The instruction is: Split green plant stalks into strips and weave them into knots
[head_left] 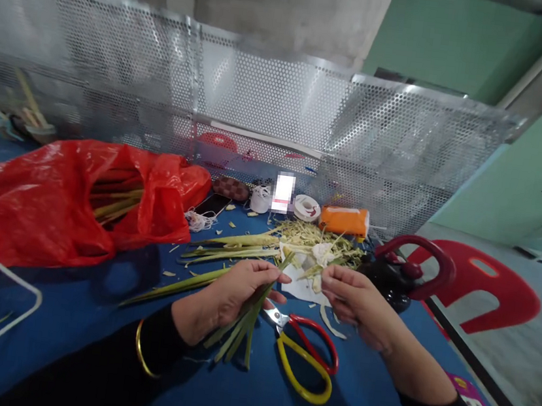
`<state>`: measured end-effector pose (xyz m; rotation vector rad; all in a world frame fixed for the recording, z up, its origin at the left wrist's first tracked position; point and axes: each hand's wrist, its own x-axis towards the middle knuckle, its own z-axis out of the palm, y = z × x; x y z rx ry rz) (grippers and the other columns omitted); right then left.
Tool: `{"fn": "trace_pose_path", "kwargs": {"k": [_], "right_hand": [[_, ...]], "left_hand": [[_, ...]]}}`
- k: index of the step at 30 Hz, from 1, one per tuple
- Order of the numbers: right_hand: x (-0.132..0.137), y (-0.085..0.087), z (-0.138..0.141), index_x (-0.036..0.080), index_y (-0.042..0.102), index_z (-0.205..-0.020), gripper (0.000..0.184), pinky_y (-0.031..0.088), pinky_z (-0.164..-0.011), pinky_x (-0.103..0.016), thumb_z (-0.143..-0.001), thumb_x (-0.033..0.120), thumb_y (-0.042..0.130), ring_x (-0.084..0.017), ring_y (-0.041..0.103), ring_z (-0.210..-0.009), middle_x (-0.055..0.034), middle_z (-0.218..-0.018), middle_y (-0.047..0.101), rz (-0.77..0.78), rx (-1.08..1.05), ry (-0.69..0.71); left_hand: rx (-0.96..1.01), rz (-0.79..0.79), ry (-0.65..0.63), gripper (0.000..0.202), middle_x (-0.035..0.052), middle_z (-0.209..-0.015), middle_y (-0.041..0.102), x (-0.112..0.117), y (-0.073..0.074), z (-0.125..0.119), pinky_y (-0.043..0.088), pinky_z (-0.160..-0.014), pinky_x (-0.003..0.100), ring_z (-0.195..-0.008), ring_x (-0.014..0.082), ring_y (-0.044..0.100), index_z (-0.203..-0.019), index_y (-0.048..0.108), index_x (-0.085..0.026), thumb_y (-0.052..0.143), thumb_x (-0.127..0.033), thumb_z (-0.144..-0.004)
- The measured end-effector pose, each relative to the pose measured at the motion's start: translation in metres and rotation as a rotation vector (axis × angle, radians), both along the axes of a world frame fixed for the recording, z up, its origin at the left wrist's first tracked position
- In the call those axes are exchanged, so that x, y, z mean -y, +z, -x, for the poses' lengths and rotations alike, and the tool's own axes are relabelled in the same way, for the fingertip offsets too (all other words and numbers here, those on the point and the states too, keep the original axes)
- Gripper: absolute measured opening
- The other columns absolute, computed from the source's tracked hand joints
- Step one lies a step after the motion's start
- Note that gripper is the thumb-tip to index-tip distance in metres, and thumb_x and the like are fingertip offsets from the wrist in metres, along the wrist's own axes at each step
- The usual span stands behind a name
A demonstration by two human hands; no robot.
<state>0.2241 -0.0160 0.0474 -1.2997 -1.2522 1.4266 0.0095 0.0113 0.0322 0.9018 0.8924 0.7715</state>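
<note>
My left hand (pixel 234 297) is closed around a bunch of green plant stalks (pixel 243 331), whose split ends fan out below it toward me. My right hand (pixel 357 302) is pinched at thumb and forefinger, a short way to the right of the stalks' tips. A pale green scrap (pixel 312 273) shows at its fingertips; whether it is held or lies behind them is unclear. Between the hands lie scissors (pixel 304 358) with one red and one yellow handle, blades partly hidden by my left hand. Longer green stalks (pixel 230 251) rest on the blue table beyond.
A pile of plant trimmings (pixel 340 241) and white paper (pixel 303 287) lie ahead. At left are a red plastic bag (pixel 54 196) of stalks and a white cable (pixel 15 313). A tape roll (pixel 306 209), orange packet (pixel 345 221) and dark red-handled pot (pixel 395 274) stand before a perforated metal screen (pixel 275 85).
</note>
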Motion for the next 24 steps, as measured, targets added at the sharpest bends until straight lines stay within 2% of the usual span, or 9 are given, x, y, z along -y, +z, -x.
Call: {"fn": "trace_pose_path", "kwargs": {"k": [3, 5, 8, 11, 14, 16, 20, 24], "right_hand": [[-0.016, 0.010, 0.016, 0.019, 0.051, -0.071, 0.025, 0.010, -0.038, -0.019, -0.072, 0.037, 0.069, -0.004, 0.021, -0.040, 0.0097, -0.051, 0.038, -0.098, 0.158, 0.061], [-0.023, 0.009, 0.021, 0.020, 0.051, -0.069, 0.025, 0.011, -0.038, -0.020, -0.072, 0.037, 0.068, -0.005, 0.021, -0.041, 0.0095, -0.051, 0.036, -0.148, 0.222, 0.087], [-0.028, 0.002, 0.024, 0.020, 0.051, -0.069, 0.025, 0.013, -0.039, -0.021, -0.073, 0.040, 0.066, -0.006, 0.022, -0.043, 0.0091, -0.051, 0.035, -0.136, 0.232, 0.105], [-0.026, -0.006, 0.027, 0.020, 0.051, -0.068, 0.024, 0.019, -0.041, -0.022, -0.075, 0.040, 0.063, -0.007, 0.025, -0.044, 0.0083, -0.051, 0.037, -0.133, 0.213, 0.106], [-0.025, -0.010, 0.031, 0.020, 0.052, -0.065, 0.021, 0.031, -0.050, -0.024, -0.075, 0.037, 0.061, -0.010, 0.038, -0.051, 0.0049, -0.057, 0.046, -0.207, 0.221, 0.125], [-0.024, -0.012, 0.034, 0.020, 0.052, -0.065, 0.020, 0.035, -0.055, -0.026, -0.075, 0.035, 0.060, -0.011, 0.042, -0.056, 0.0036, -0.059, 0.048, -0.261, 0.247, 0.132], [-0.024, -0.014, 0.034, 0.020, 0.053, -0.068, 0.017, 0.034, -0.053, -0.026, -0.079, 0.033, 0.056, -0.011, 0.040, -0.055, 0.0039, -0.059, 0.045, -0.311, 0.325, 0.157], [-0.021, -0.014, 0.028, 0.021, 0.055, -0.074, 0.014, 0.032, -0.051, -0.026, -0.084, 0.030, 0.053, -0.012, 0.040, -0.054, 0.0040, -0.059, 0.045, -0.396, 0.492, 0.184]], "left_hand": [[0.006, -0.058, 0.045, 0.012, 0.0099, -0.097, 0.072, -0.004, 0.006, -0.002, 0.043, -0.045, 0.017, -0.056, 0.0097, 0.066, -0.076, 0.064, -0.011, 0.064, -0.022, -0.081], [-0.007, -0.117, 0.067, 0.016, 0.0075, -0.086, 0.072, -0.007, 0.008, -0.002, 0.043, -0.047, 0.017, -0.055, 0.0096, 0.066, -0.073, 0.062, -0.012, 0.065, -0.025, -0.081], [-0.026, -0.173, 0.033, 0.021, 0.0038, -0.070, 0.068, -0.009, 0.006, -0.002, 0.045, -0.049, 0.017, -0.054, 0.0100, 0.065, -0.073, 0.061, -0.013, 0.067, -0.032, -0.080], [-0.016, -0.108, -0.055, 0.026, 0.0022, -0.065, 0.065, -0.008, -0.001, -0.002, 0.046, -0.050, 0.018, -0.055, 0.0113, 0.065, -0.074, 0.060, -0.013, 0.070, -0.037, -0.078], [0.020, -0.002, -0.140, 0.026, 0.0025, -0.068, 0.066, -0.005, -0.007, -0.002, 0.047, -0.049, 0.018, -0.056, 0.0112, 0.065, -0.078, 0.061, -0.013, 0.070, -0.037, -0.077], [0.055, 0.054, -0.161, 0.024, 0.0025, -0.071, 0.066, -0.004, -0.011, -0.001, 0.047, -0.048, 0.018, -0.056, 0.0108, 0.065, -0.078, 0.061, -0.013, 0.070, -0.035, -0.078], [0.078, 0.101, -0.087, 0.019, -0.0031, -0.058, 0.058, -0.004, -0.013, 0.000, 0.047, -0.047, 0.018, -0.046, 0.0069, 0.056, -0.072, 0.059, -0.013, 0.070, -0.028, -0.078], [-0.021, 0.013, 0.039, 0.015, -0.0037, -0.055, 0.056, -0.002, -0.011, -0.002, 0.045, -0.044, 0.018, -0.041, 0.0054, 0.050, -0.070, 0.061, -0.012, 0.069, -0.022, -0.077]]}}
